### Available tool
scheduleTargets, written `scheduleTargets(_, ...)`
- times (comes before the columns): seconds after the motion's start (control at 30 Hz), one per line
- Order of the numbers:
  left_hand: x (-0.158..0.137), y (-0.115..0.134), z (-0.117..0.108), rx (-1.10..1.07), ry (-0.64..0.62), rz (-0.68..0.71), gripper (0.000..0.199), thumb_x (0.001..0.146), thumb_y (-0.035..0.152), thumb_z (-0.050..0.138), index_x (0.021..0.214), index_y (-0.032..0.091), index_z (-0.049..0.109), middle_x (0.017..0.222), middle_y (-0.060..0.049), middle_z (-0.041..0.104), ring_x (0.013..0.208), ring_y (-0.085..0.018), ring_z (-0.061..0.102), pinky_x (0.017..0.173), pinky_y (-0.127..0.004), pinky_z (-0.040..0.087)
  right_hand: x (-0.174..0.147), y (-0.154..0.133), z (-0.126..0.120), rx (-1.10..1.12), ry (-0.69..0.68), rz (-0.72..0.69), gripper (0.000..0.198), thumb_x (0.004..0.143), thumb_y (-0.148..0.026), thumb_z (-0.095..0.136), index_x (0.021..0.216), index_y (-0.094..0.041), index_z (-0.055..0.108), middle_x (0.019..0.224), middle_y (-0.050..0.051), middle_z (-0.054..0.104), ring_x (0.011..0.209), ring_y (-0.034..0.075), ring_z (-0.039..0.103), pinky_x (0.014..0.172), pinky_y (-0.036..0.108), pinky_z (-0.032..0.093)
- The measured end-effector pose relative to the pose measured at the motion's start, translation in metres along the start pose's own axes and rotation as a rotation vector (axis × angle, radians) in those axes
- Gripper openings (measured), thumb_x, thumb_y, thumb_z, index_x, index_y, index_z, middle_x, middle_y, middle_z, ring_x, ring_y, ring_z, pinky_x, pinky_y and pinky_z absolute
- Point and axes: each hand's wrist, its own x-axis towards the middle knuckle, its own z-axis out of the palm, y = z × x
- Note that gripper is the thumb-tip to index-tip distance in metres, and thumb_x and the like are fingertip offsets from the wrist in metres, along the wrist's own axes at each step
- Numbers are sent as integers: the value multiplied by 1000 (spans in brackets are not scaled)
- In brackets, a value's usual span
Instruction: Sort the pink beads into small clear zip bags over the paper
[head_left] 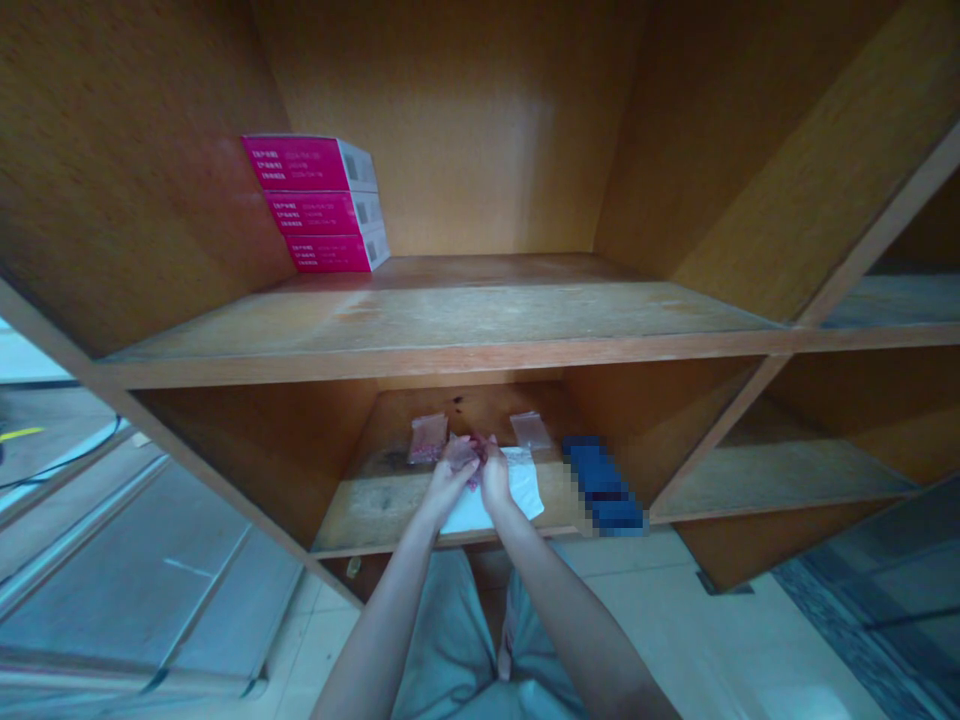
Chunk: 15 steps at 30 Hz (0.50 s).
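Both hands meet over a white sheet (pixel 526 485) on the lower shelf. My left hand (pixel 448 478) is closed around a small clear plastic bag (pixel 463 455) with pinkish-red bits at it. My right hand (pixel 495 478) is closed right beside it, its fingers turned in toward the bag; what it pinches is too small to make out. Some small pink pieces show between and just below the hands. Left of them lies a clear zip bag of small pink pieces (pixel 428 440). A flat clear zip bag (pixel 530 430) lies on the right, behind the sheet.
A blurred-out blue object (pixel 604 485) lies at the lower shelf's right front. On the upper shelf (pixel 480 315), a stack of pink-and-white boxes (pixel 322 213) stands at left. The shelf edge passes above my hands, and wooden side walls flank them.
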Motion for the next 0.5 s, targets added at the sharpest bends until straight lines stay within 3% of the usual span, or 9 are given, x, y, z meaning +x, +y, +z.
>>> scheduleTargets(0.3,-2,-2,-5,-4,-1,26,32,68,25,64,99,19,61,108,-7,62,103,-20,54,95,-34,34,-3,-4,4,119,-7,34,33,76,-43,44,83,-17,64,85,7,69,78,18,63,72,29,48)
scheduleTargets(0.5,-7,2,-10,-188,129,-39,36,65,22,66,100,18,59,112,-8,61,110,-21,51,96,-35,34,-3,-2,4,86,-10,33,38,79,-45,38,85,-17,64,93,9,68,85,19,63,78,32,47)
